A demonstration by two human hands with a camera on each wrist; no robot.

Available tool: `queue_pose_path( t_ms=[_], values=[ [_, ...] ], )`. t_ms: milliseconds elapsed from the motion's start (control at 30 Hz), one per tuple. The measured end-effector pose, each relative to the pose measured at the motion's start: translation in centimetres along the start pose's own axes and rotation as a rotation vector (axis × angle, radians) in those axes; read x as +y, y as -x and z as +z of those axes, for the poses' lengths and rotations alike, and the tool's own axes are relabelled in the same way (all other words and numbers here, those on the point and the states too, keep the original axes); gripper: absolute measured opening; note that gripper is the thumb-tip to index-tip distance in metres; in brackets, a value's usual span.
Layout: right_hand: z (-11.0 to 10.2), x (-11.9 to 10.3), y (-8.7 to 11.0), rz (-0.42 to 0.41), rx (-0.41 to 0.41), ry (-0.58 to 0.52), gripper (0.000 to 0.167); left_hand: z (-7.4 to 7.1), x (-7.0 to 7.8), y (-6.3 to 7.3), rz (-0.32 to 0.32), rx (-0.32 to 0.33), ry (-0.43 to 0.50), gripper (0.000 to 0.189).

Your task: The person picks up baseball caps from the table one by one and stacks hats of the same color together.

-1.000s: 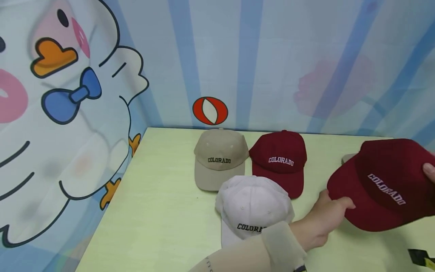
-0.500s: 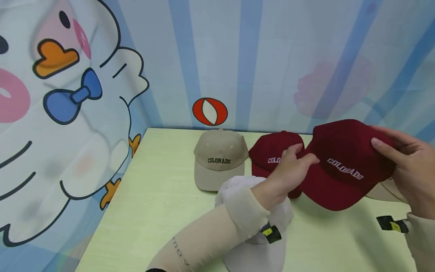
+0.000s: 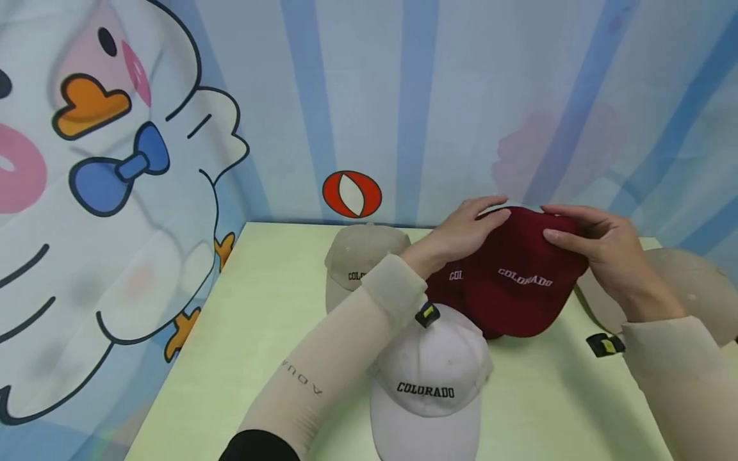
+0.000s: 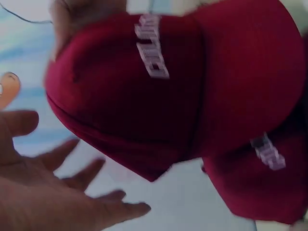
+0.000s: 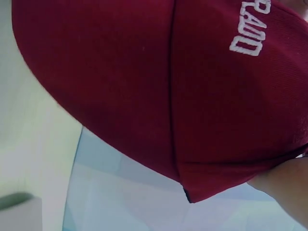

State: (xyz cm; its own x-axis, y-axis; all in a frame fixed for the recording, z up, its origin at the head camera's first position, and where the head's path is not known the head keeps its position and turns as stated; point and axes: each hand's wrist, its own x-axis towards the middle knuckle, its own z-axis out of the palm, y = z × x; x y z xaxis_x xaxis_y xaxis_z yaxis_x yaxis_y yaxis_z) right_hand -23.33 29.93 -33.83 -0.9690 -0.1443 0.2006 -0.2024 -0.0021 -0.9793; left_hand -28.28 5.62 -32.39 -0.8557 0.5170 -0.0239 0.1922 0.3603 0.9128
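My right hand grips the crown of a maroon baseball cap lettered COLORADO. The held cap is raised and tilted, its brim toward me, and partly covers a second maroon cap on the table. My left hand is at the held cap's upper left. In the left wrist view, the left fingers are spread beside the crown with a gap between. Brim and crown fill most of the right wrist view, where only part of the right hand shows. A white cap lies in front.
A beige cap lies at the back left of the pale table, partly behind the left forearm. Another beige cap lies at the right, partly behind the right hand. A printed cloth backdrop borders the table.
The held maroon cap has moved left and back, over the second maroon cap. My right hand came with it from the right edge. My left hand let go of its brim and moved up to the crown's side.
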Motion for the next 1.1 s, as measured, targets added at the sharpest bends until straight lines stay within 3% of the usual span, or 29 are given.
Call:
queue_pose_path(
  t_ms=[100, 233, 467, 767, 933, 1100],
  values=[
    [0.7, 0.6, -0.9, 0.009, -0.009, 0.020, 0.043, -0.7, -1.1, -0.7, 0.019, -0.028, -0.054, 0.044],
    [1.4, 1.4, -2.0, 0.027, -0.017, 0.038, 0.042, -1.4, -2.4, -1.0, 0.039, 0.014, -0.157, 0.036],
    [2.4, 2.8, -3.0, 0.053, 0.015, 0.133, 0.038, -2.3, -3.9, -1.2, 0.044, 0.056, -0.166, 0.023],
    [3.2, 5.0, -4.2, 0.093, 0.030, 0.233, 0.042, -3.0, -5.9, -1.5, -0.019, 0.043, -0.230, 0.024],
    [3.8, 6.4, -4.7, 0.108, 0.064, 0.298, 0.048, -3.3, -6.7, -1.5, -0.105, 0.039, -0.223, 0.031],
    [4.2, 7.4, -5.0, 0.133, 0.085, 0.372, 0.053, -3.4, -7.2, -1.5, -0.191, -0.006, -0.216, 0.047]
  ],
)
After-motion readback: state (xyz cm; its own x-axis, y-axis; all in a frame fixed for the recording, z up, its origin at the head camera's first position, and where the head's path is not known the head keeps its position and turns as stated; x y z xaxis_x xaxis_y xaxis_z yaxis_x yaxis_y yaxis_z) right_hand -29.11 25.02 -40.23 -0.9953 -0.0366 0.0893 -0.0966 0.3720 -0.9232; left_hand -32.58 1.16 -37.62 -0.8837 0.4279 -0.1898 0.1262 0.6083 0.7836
